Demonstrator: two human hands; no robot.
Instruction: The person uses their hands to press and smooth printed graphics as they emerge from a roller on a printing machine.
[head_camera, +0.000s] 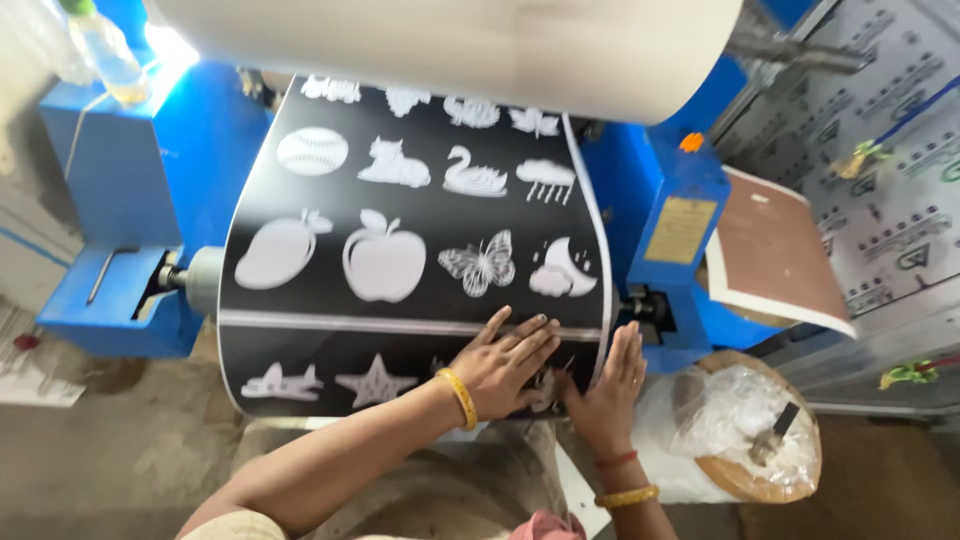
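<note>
Your left hand (505, 360) lies flat, palm down, fingers spread wide on the lower right part of the black sheet (410, 250); its grip holds nothing, only presses. Your right hand (610, 385) stands just beside it at the sheet's right edge, fingers straight and together, open as well, the palm against the edge. Each wrist carries a yellow bangle (460, 397), and the right one has a thin red band too.

The sheet bears white pictures: a star (375, 383) and a plane (282, 383) left of your left hand, and above them a butterfly (480, 263), an apple (383, 262) and a mango (278, 252). It curves over a roller whose grey end (205, 280) shows at the left, set in a blue machine (150, 190).

A wide pale roll (450, 45) hangs across the top, above the sheet. Right of the machine lies a brown board (775, 255), and below it a round board with a plastic bag (745, 410) on it. A bottle (105, 50) stands on the machine's top left corner.
</note>
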